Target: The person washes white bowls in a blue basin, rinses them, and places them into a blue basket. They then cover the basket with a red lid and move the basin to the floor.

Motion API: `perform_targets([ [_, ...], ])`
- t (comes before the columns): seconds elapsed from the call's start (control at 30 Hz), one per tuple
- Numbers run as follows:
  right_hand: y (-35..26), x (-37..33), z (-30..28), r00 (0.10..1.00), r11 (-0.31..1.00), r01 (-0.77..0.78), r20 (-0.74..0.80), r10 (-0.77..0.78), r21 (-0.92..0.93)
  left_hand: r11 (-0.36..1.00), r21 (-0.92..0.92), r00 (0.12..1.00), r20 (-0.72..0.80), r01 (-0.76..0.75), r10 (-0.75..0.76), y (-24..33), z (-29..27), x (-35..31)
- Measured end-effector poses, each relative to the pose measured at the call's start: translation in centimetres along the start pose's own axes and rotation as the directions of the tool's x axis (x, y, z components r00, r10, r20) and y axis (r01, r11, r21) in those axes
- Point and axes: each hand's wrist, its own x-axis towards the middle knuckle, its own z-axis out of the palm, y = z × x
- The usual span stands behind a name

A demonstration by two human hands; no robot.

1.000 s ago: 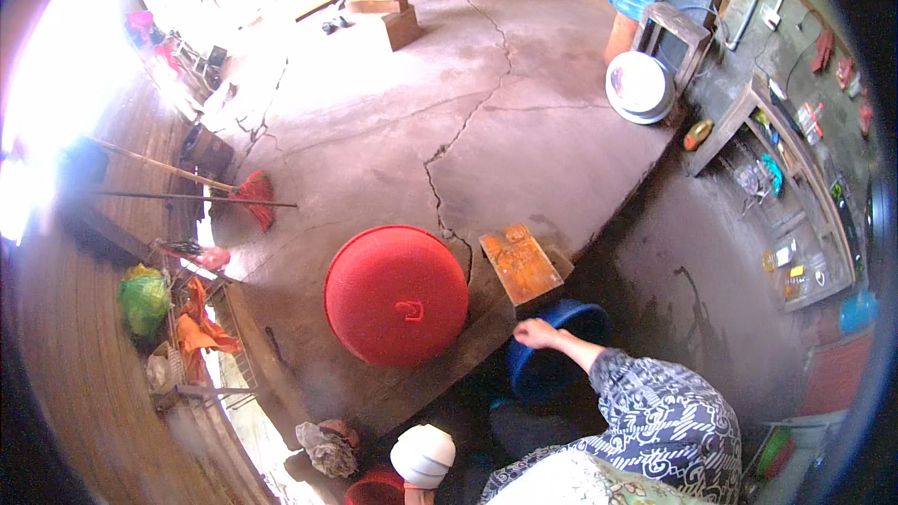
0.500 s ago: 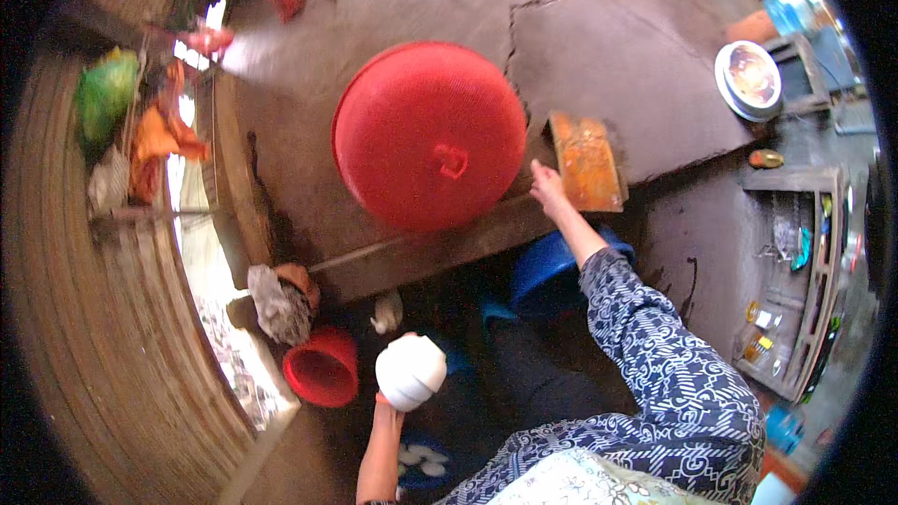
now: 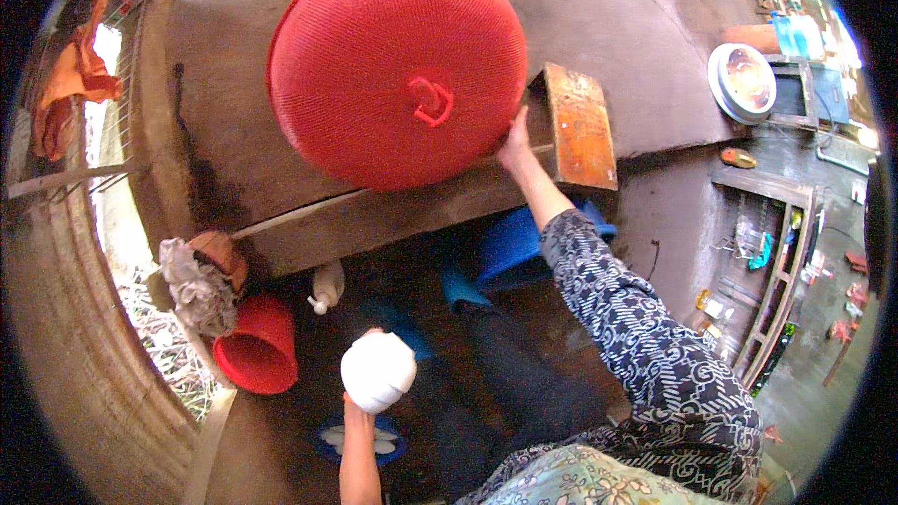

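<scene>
Big and bright, the red domed mesh cover sits on the raised concrete floor, finely ribbed all over, a looped red handle on top! Beside it, a scuffed orange wooden block. The right hand, arm stretched forward, meets the rim; whether it grips, I can't tell. Down low, the left hand grasps smooth, rounded white bowls.

Apparently a home utility area: cracked floor, wooden rack, red bucket.
</scene>
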Motion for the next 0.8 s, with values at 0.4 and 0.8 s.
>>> perform_targets([
  [0.4, 0.4, 0.6, 0.1, 0.991, 0.976, -0.105, -0.065, 0.119, 0.189, 0.893, -0.444, 0.998, 0.026, 0.070, -0.065, -1.8, -2.1, 0.6],
  [0.8, 2.8, 1.9, -0.8, 0.989, 0.972, 0.059, 0.120, -0.088, 0.228, 0.863, -0.493, 0.992, 0.007, 0.111, -0.123, -3.2, -2.9, 0.3],
])
